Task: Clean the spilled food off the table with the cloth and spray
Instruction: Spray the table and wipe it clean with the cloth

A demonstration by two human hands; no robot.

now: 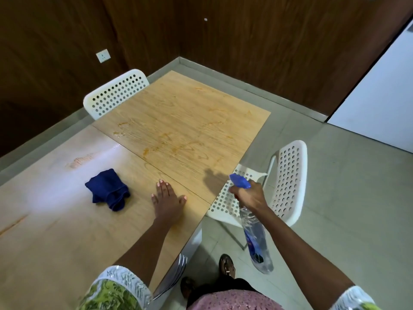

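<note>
Orange food smears (178, 142) streak the far half of the wooden table (67, 231). A crumpled dark blue cloth (108, 192) lies on the near half, left of my left hand (167, 198), which rests flat on the tabletop with straight fingers. My right hand (250, 194) grips the neck of a clear spray bottle (254, 238) with a blue trigger head (240, 181). The bottle is held off the table's right edge, above a chair, its nozzle pointing toward the table.
A white perforated chair (288, 182) stands close to the table's right edge under the bottle. A second white chair (116, 92) sits at the far left side. Wood-panelled walls enclose the corner; grey tiled floor (335, 198) lies to the right. My feet are near the table leg.
</note>
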